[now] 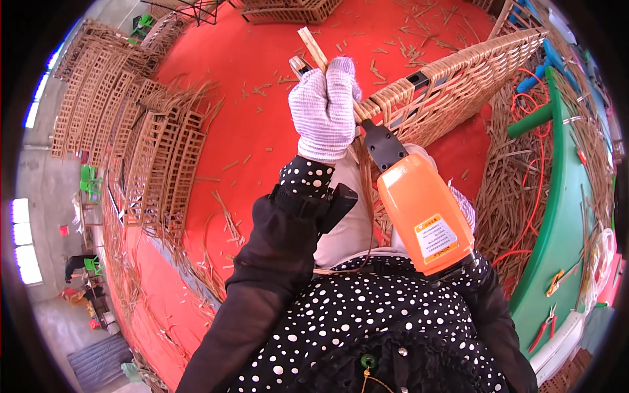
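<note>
One woven rattan panel (458,85) slants off rightward, an orange power tool (422,203) at its near end. Behind that, I can't tell how the gloved right hand (464,204) grips; the gloved left hand (325,108) clamps a rattan strip (313,47).

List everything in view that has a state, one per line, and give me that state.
Left hand: gloved, closed around a pale strip.
Right hand: gloved, mostly hidden behind the tool; grip unclear.
Orange tool: tilted, black nose at the woven panel's end; on or off unclear.
Woven panel: tilted.
Red-handled pliers: handles spread.
Loose strips: heaped.
</note>
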`<state>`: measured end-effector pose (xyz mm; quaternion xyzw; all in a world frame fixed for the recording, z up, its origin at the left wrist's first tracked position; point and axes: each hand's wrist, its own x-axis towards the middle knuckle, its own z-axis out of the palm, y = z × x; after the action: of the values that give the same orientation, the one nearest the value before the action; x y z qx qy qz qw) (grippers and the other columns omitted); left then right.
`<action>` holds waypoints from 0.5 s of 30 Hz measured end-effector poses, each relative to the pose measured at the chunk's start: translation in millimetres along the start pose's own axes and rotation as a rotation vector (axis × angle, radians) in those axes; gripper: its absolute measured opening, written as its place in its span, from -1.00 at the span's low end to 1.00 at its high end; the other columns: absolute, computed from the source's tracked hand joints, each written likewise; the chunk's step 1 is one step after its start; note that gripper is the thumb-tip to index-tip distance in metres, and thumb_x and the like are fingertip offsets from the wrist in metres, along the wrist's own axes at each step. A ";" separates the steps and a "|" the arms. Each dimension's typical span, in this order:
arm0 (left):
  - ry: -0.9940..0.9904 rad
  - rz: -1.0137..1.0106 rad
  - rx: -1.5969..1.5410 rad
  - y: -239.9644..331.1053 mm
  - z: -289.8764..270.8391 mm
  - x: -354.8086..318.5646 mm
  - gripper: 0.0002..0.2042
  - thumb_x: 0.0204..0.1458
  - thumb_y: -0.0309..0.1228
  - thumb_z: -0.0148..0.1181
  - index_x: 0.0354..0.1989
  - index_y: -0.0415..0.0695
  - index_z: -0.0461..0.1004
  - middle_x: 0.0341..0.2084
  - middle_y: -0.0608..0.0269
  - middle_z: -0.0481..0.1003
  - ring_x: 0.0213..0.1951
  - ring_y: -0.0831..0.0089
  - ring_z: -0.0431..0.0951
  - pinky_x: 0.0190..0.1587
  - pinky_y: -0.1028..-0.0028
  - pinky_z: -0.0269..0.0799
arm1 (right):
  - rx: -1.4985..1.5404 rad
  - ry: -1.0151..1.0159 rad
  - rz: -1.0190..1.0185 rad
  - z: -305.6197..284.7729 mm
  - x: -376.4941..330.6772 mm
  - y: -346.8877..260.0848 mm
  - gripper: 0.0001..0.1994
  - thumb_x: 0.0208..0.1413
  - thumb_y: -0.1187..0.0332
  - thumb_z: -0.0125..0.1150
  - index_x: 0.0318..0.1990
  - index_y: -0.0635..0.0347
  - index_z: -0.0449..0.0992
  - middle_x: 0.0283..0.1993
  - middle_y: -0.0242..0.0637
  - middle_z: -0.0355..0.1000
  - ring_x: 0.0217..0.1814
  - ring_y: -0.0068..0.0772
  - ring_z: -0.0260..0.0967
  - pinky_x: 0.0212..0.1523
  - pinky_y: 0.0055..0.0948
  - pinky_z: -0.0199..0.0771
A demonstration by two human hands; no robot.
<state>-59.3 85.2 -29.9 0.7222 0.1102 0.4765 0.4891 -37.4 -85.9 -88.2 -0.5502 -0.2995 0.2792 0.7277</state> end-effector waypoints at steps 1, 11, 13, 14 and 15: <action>-0.002 -0.012 0.011 1.5 -0.1 -0.1 -0.69 0.12 -0.30 0.01 -0.56 -0.27 0.42 -0.78 0.33 0.34 -0.69 0.62 0.33 -0.63 0.59 0.20 | -0.006 0.003 0.007 -1.4 -1.9 -1.0 -0.74 -0.01 0.28 0.14 -0.16 0.15 0.43 -0.19 -0.17 0.39 -0.15 -0.27 0.37 -0.16 -0.32 0.35; 0.010 -0.009 0.000 8.1 2.1 -0.9 -0.65 0.12 -0.37 -0.01 -0.73 -0.21 0.30 -0.84 0.25 0.34 -0.74 0.49 0.35 -0.64 0.48 0.22 | 0.004 0.018 0.011 -0.3 -7.2 -6.9 -0.75 -0.01 0.28 0.15 -0.19 0.16 0.44 -0.23 -0.16 0.40 -0.20 -0.28 0.39 -0.20 -0.34 0.36; 0.010 -0.002 0.004 8.8 1.0 -3.1 -0.64 0.11 -0.37 0.00 -0.74 -0.21 0.28 -0.84 0.25 0.33 -0.74 0.49 0.36 -0.64 0.48 0.22 | 0.011 0.016 0.019 1.2 -8.6 -5.5 -0.75 -0.02 0.28 0.16 -0.19 0.17 0.45 -0.23 -0.16 0.40 -0.20 -0.28 0.39 -0.20 -0.34 0.37; 0.017 -0.002 -0.003 7.8 0.5 -3.3 -0.64 0.11 -0.37 0.00 -0.74 -0.21 0.27 -0.84 0.25 0.33 -0.74 0.49 0.35 -0.64 0.47 0.22 | 0.010 0.016 0.019 1.3 -9.5 -4.8 -0.76 -0.02 0.28 0.16 -0.20 0.17 0.45 -0.24 -0.16 0.40 -0.21 -0.29 0.39 -0.21 -0.34 0.37; 0.023 -0.004 -0.009 6.3 -0.4 -4.3 -0.63 0.11 -0.37 0.00 -0.75 -0.21 0.26 -0.84 0.25 0.33 -0.74 0.49 0.35 -0.64 0.47 0.22 | 0.007 0.016 0.021 2.1 -9.8 -3.1 -0.76 -0.02 0.28 0.16 -0.20 0.17 0.45 -0.24 -0.16 0.40 -0.21 -0.29 0.39 -0.21 -0.35 0.37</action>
<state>-63.8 79.7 -27.2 0.7144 0.1150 0.4842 0.4919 -45.2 -92.5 -86.0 -0.5529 -0.2870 0.2834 0.7291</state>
